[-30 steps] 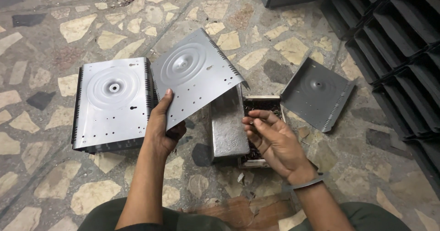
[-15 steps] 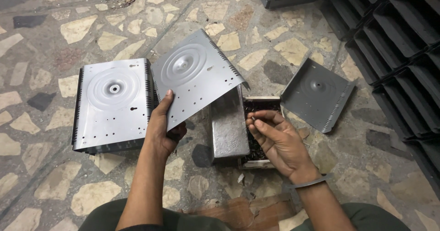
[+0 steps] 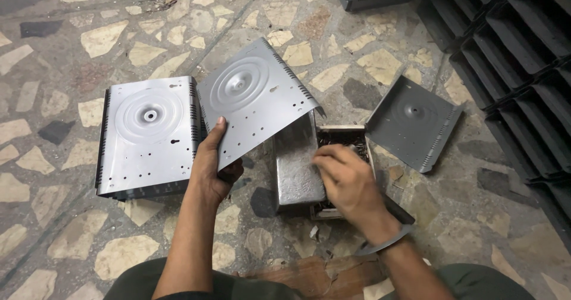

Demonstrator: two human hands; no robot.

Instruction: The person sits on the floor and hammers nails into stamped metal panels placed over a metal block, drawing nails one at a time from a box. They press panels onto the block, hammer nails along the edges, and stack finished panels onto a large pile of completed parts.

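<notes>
Your right hand [image 3: 348,184] reaches into the small box [image 3: 344,136] of dark small parts; it is blurred, so you cannot tell if the fingers hold anything. Your left hand [image 3: 211,169] grasps the metal plate [image 3: 256,101] at its lower edge, tilted above the floor. A stack of plates [image 3: 148,136] lies just beside, a darker plate [image 3: 413,121] right. Black trays [image 3: 523,56] are cut off.
</notes>
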